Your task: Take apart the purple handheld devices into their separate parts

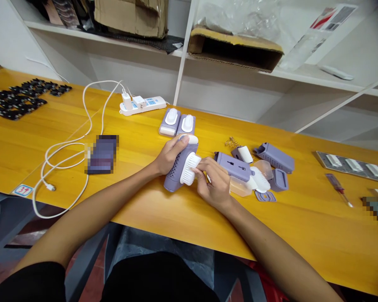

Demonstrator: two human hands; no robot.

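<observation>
A person's left hand [169, 156] grips a perforated purple brush housing [178, 167] at a yellow wooden tabletop [290, 226] as the right hand [216, 184] pinches its white bristle head [188, 171], apparently seating or checking it; the next move seems to call for a steady left hold and light finger pressure

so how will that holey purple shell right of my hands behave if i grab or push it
The perforated purple shell looks open at one end, so probably hollow and light for its size. Its boxy shape suggests stiffness and makes sliding likelier than rolling.
</observation>
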